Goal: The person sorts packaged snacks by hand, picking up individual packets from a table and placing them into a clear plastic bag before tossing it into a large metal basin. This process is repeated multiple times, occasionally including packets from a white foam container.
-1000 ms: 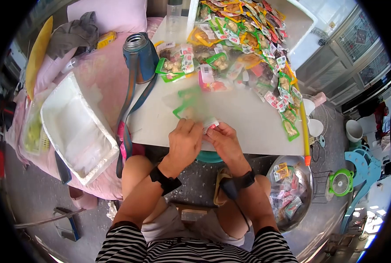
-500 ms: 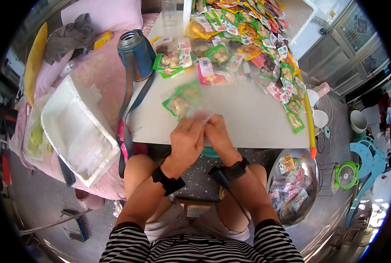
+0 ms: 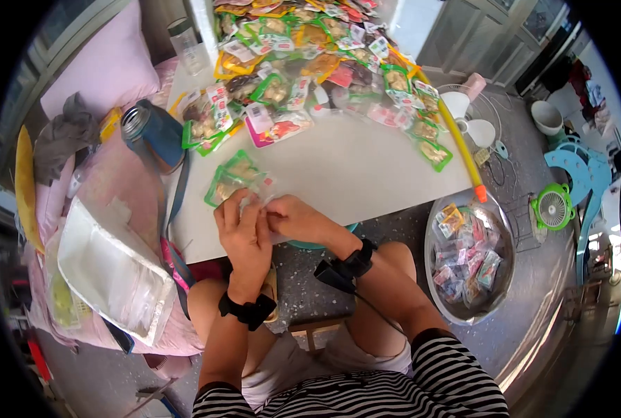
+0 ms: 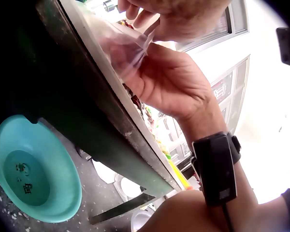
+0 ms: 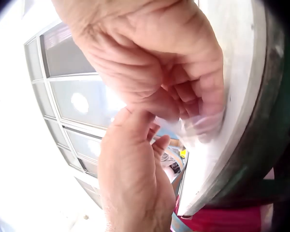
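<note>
Both hands meet at the table's near edge over a clear plastic bag (image 4: 128, 48). My left hand (image 3: 244, 230) pinches the gathered plastic; its fingers are bent. From the other side, my right hand (image 3: 300, 219) pinches the plastic too, its fingers curled in the right wrist view. Thin, see-through film (image 5: 203, 126) shows by the right fingertips. Just beyond the hands, green-edged food packets (image 3: 235, 177) with pale contents lie against the bag in the head view. The fingertips partly hide where the plastic is held.
Heaped food packets (image 3: 310, 56) cover the table's far side. A blue flask (image 3: 154, 136) with a strap stands left, near a white foam box (image 3: 115, 272) on the bed. A metal basin (image 3: 469, 310) of packets sits at right; a teal basin (image 4: 63, 179) is under the table.
Both hands have shifted left in the head view, along with the bag and green-edged packets. The head view has turned, so the table appears tilted. The packets look less blurred.
</note>
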`<control>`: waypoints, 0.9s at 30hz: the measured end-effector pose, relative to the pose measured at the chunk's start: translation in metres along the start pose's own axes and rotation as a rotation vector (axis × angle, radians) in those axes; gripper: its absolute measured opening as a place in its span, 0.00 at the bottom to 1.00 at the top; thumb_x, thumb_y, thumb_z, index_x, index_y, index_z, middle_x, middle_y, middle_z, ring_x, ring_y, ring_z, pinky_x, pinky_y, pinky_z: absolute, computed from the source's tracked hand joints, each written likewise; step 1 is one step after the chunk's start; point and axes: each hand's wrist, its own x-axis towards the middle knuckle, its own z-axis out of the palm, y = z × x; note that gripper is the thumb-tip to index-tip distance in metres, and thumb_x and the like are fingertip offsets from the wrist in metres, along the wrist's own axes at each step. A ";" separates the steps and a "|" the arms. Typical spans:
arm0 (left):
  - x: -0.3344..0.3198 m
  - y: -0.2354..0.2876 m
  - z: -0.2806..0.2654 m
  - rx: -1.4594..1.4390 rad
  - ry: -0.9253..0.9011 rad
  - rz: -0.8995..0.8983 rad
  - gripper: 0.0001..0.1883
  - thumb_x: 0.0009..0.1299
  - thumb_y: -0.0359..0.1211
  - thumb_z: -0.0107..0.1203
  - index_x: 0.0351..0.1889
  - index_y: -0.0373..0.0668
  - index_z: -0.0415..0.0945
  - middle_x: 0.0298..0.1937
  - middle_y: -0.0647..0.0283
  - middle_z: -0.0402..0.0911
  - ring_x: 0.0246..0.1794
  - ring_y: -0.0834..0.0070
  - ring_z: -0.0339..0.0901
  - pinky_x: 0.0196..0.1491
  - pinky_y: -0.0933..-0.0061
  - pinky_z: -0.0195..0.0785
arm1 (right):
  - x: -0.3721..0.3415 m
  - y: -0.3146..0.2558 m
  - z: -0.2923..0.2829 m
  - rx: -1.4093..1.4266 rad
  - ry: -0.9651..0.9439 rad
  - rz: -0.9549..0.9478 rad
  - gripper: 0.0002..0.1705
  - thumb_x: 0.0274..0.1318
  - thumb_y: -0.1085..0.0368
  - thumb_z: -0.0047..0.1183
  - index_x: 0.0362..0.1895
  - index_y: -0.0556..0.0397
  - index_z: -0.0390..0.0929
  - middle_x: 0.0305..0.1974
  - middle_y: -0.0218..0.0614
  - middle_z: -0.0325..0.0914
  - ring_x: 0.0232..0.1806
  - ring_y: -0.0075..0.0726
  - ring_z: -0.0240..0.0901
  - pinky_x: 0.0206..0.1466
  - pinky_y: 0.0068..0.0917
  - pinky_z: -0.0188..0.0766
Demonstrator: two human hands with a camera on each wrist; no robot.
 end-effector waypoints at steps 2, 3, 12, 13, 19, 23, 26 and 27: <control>-0.007 -0.008 0.005 0.000 -0.109 -0.052 0.08 0.64 0.22 0.52 0.41 0.36 0.75 0.46 0.49 0.79 0.44 0.48 0.72 0.48 0.54 0.67 | -0.017 -0.017 -0.020 0.149 0.066 0.037 0.08 0.56 0.72 0.49 0.36 0.63 0.79 0.27 0.35 0.80 0.29 0.28 0.75 0.35 0.27 0.72; -0.009 -0.010 0.007 -0.004 -0.176 -0.098 0.09 0.65 0.22 0.50 0.42 0.35 0.74 0.44 0.48 0.79 0.43 0.47 0.73 0.46 0.53 0.67 | -0.024 -0.018 -0.035 0.234 0.119 0.071 0.09 0.58 0.70 0.50 0.39 0.62 0.79 0.29 0.34 0.80 0.30 0.27 0.75 0.36 0.25 0.72; -0.012 -0.012 0.016 0.232 -0.349 -0.054 0.06 0.64 0.22 0.51 0.39 0.34 0.71 0.33 0.48 0.77 0.36 0.47 0.73 0.37 0.50 0.66 | -0.111 0.044 -0.197 -0.898 1.106 0.179 0.27 0.57 0.60 0.54 0.59 0.57 0.71 0.58 0.49 0.74 0.61 0.62 0.66 0.58 0.50 0.67; -0.013 -0.013 0.015 0.220 -0.333 -0.065 0.06 0.64 0.22 0.51 0.39 0.35 0.71 0.33 0.49 0.77 0.36 0.47 0.73 0.37 0.50 0.66 | -0.119 0.050 -0.208 -0.918 1.122 0.272 0.29 0.58 0.57 0.53 0.62 0.56 0.68 0.61 0.48 0.71 0.64 0.65 0.62 0.60 0.55 0.65; -0.013 -0.018 0.011 0.077 -0.196 -0.083 0.05 0.64 0.22 0.51 0.37 0.36 0.72 0.31 0.49 0.76 0.34 0.48 0.72 0.35 0.52 0.65 | -0.144 0.101 -0.233 -0.959 0.937 0.529 0.31 0.59 0.52 0.52 0.62 0.56 0.67 0.64 0.46 0.67 0.69 0.62 0.57 0.60 0.66 0.61; -0.011 -0.015 0.011 0.001 -0.124 -0.043 0.07 0.64 0.22 0.52 0.39 0.36 0.73 0.28 0.52 0.75 0.30 0.54 0.71 0.32 0.57 0.65 | -0.141 0.078 -0.236 -0.890 1.113 0.396 0.28 0.53 0.60 0.59 0.58 0.55 0.71 0.53 0.47 0.75 0.59 0.58 0.66 0.56 0.52 0.68; -0.011 -0.012 0.010 -0.066 -0.144 -0.107 0.11 0.61 0.22 0.55 0.43 0.36 0.75 0.26 0.55 0.73 0.26 0.61 0.71 0.30 0.62 0.65 | -0.131 0.069 -0.237 -1.185 1.207 0.144 0.28 0.46 0.66 0.62 0.55 0.55 0.74 0.45 0.46 0.77 0.49 0.55 0.70 0.49 0.47 0.70; -0.011 -0.010 0.010 -0.094 -0.154 -0.135 0.13 0.60 0.22 0.56 0.44 0.36 0.76 0.25 0.57 0.73 0.25 0.63 0.70 0.30 0.63 0.65 | -0.125 0.066 -0.235 -1.193 1.199 0.158 0.28 0.45 0.66 0.63 0.55 0.52 0.75 0.45 0.45 0.76 0.47 0.52 0.71 0.47 0.47 0.70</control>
